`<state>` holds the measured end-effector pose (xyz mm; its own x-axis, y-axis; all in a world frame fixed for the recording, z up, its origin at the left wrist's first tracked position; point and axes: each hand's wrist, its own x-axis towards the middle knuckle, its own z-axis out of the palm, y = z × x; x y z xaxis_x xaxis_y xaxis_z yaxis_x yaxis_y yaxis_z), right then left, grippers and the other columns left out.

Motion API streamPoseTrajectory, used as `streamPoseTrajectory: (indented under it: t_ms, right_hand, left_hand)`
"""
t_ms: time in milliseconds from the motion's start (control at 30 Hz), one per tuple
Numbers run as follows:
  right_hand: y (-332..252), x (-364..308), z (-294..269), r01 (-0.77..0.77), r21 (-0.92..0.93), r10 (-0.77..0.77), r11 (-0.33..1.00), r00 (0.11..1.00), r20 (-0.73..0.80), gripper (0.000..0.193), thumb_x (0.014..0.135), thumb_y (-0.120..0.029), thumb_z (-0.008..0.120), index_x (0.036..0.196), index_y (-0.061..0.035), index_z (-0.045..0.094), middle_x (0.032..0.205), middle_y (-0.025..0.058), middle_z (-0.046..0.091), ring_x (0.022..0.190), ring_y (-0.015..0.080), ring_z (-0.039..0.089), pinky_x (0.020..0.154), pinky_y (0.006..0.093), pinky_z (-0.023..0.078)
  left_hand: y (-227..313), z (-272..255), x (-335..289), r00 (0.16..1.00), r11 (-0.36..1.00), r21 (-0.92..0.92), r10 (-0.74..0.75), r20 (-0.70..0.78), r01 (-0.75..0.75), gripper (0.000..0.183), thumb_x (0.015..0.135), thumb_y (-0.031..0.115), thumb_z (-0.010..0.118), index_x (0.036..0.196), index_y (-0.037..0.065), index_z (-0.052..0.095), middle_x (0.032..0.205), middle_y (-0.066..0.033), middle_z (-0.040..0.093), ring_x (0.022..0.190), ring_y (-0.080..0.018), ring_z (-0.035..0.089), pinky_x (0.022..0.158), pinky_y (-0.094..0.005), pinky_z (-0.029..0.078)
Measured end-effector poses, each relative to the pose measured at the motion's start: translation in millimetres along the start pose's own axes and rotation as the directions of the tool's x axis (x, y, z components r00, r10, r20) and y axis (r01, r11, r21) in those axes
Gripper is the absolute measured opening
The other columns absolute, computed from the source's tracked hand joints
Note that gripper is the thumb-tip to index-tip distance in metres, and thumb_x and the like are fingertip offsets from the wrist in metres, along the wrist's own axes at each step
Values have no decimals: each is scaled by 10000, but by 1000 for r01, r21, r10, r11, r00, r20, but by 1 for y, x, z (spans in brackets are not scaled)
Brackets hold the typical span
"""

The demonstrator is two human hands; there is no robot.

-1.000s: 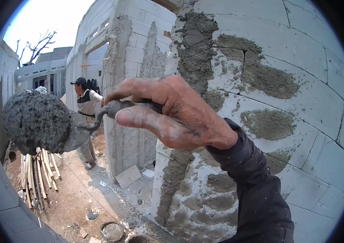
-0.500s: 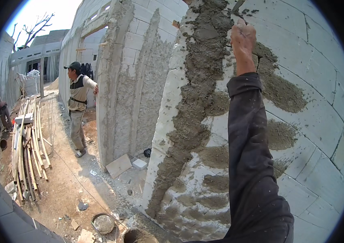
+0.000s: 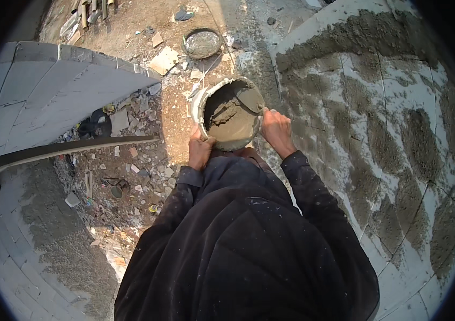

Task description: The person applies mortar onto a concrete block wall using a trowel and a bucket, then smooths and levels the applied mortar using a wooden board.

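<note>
A round bucket [image 3: 199,109] with a pale, crusted rim stands in front of my body, with grey wet mortar [image 3: 233,128] inside. My left hand [image 3: 201,151] grips the bucket's near left rim, thumb over the edge. At the right rim my right hand [image 3: 277,130] is closed around the handle of a trowel, mostly hidden by the fingers. The mortar-smeared trowel blade [image 3: 250,100] lies inside the bucket against its far right side.
To the right rises a block wall [image 3: 366,222] with mortar patches and a thick mortar band [image 3: 361,40]. A low block wall [image 3: 77,88] and a curved dark strip [image 3: 67,148] are on the left. A round basin [image 3: 202,43] sits beyond the bucket; rubble [image 3: 136,166] covers the ground.
My view has swung from the upper wall down to the ground. My right hand has come down from the mortar band to the bucket. My left hand now shows, gripping the rim.
</note>
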<state>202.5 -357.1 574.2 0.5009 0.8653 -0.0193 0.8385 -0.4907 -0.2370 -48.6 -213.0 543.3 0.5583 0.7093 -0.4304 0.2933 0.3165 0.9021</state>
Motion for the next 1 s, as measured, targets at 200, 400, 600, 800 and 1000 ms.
streamPoseTrajectory:
  t_ms: [200, 400, 600, 800, 1000]
  right_hand:
    - [-91, -29, -4, 65, 303, -138, 951, 964, 226, 192, 900, -213, 746, 953, -31, 717, 870, 215, 725, 842, 422, 739, 765, 564, 550]
    - [-4, -48, 21, 118, 186, -182, 975, 907, 381, 205, 909, -230, 735, 946, -29, 737, 881, 226, 725, 858, 453, 729, 749, 577, 543]
    - [-16, -55, -21, 43, -80, -25, 996, 977, 214, 207, 911, -213, 705, 868, -12, 690, 920, 252, 738, 879, 481, 722, 782, 565, 563]
    - [-71, -85, 31, 69, 502, -184, 862, 966, 184, 327, 968, -306, 699, 1150, -50, 790, 999, 221, 753, 959, 496, 709, 881, 552, 559]
    - [-37, -66, 1, -258, 443, 84, 859, 923, 375, 391, 1011, -364, 723, 1258, -68, 787, 1200, 248, 770, 1128, 460, 720, 957, 530, 557]
  left_hand:
    - [0, -31, -60, 990, 993, 20, -118, -79, 119, 364, 858, 1, 742, 1222, 7, 732, 1175, -81, 731, 1056, -195, 693, 953, -334, 560]
    - [0, 8, -70, 998, 984, 168, 66, -3, -65, 452, 800, -18, 728, 1251, -38, 720, 1380, -178, 607, 1283, -313, 602, 1088, -376, 503]
    - [-9, -9, -76, 994, 983, 151, 108, -9, -105, 492, 814, -22, 711, 1306, -20, 718, 1455, -135, 574, 1362, -294, 569, 1161, -348, 456]
    - [-46, -23, -62, 991, 934, 346, 119, -59, -91, 538, 807, -26, 748, 1341, -21, 690, 1500, -161, 549, 1390, -304, 547, 1167, -370, 453]
    - [-67, -44, 0, 995, 998, -22, -69, -79, 67, 339, 864, -61, 708, 1200, -23, 687, 923, -100, 750, 704, -211, 699, 655, -324, 599]
